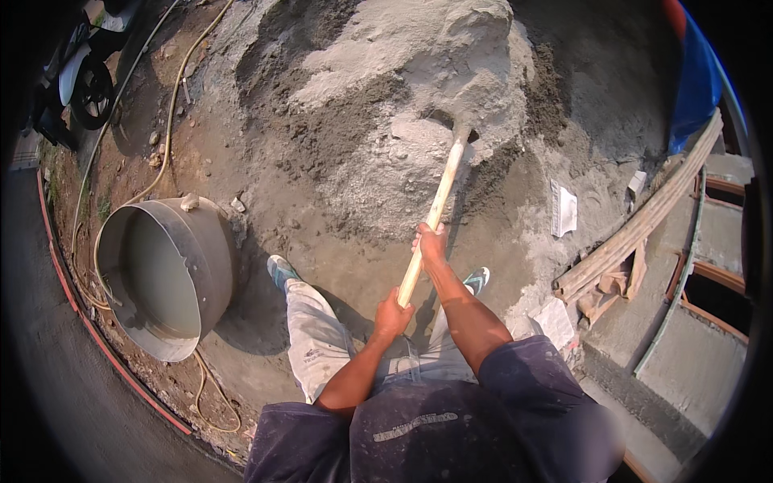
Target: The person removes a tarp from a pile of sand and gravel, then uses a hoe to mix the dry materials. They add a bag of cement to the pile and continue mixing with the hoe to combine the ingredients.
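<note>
My left hand (391, 315) grips the lower end of a long wooden handle (439, 199), close to my body. Farther up the same handle, my right hand (432, 243) is closed around it. The handle slants away from me to a tool head, mostly buried in a large heap of grey sand or dry mortar mix (386, 157); its kind cannot be told. Pale powdery material covers much of the heap, with darker, coarser material along its sides.
A large round drum (214, 259) of cloudy water stands at left, a stone on its rim. A yellowish hose (175, 102) runs behind it. Long wooden poles (640, 229) lie at right, near crumpled brown paper (610, 287). A motorcycle (90, 90) stands upper left; a blue tarp (694, 84) hangs upper right.
</note>
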